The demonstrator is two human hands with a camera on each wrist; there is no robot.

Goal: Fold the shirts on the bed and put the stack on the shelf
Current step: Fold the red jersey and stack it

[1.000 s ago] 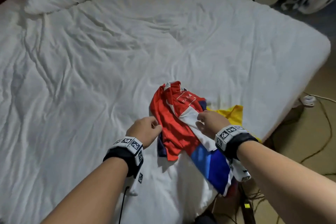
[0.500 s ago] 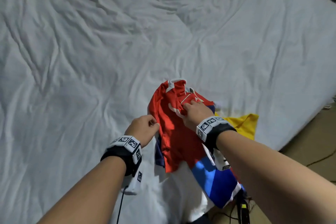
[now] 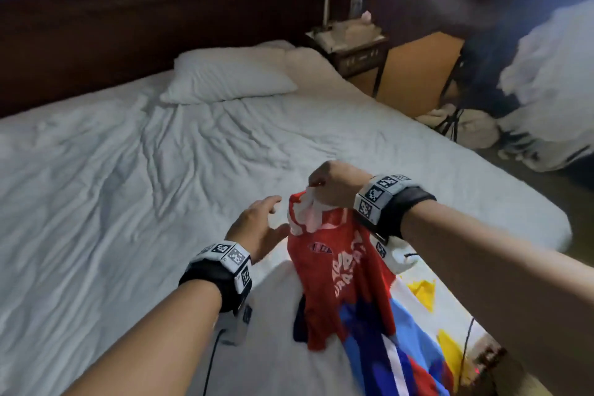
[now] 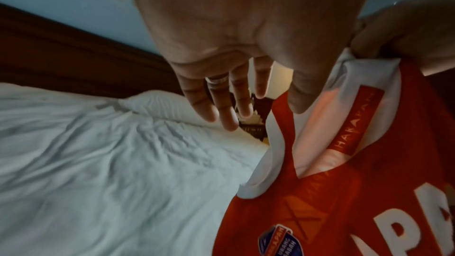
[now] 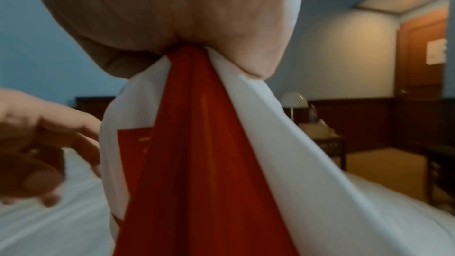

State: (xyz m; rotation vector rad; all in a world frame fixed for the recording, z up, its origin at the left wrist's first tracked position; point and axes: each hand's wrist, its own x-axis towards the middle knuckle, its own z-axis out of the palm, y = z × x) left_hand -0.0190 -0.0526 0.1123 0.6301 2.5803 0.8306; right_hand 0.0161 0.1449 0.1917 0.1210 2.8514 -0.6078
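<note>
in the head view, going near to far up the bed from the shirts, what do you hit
blue shirt → red shirt → left hand → right hand → pillow → headboard

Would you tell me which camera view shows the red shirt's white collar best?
The left wrist view: the collar fills it, sharp, with the red neck tape readable. The head view shows it small and blurred under the right hand. The right wrist view shows only white folds bunched in the grip.
</note>
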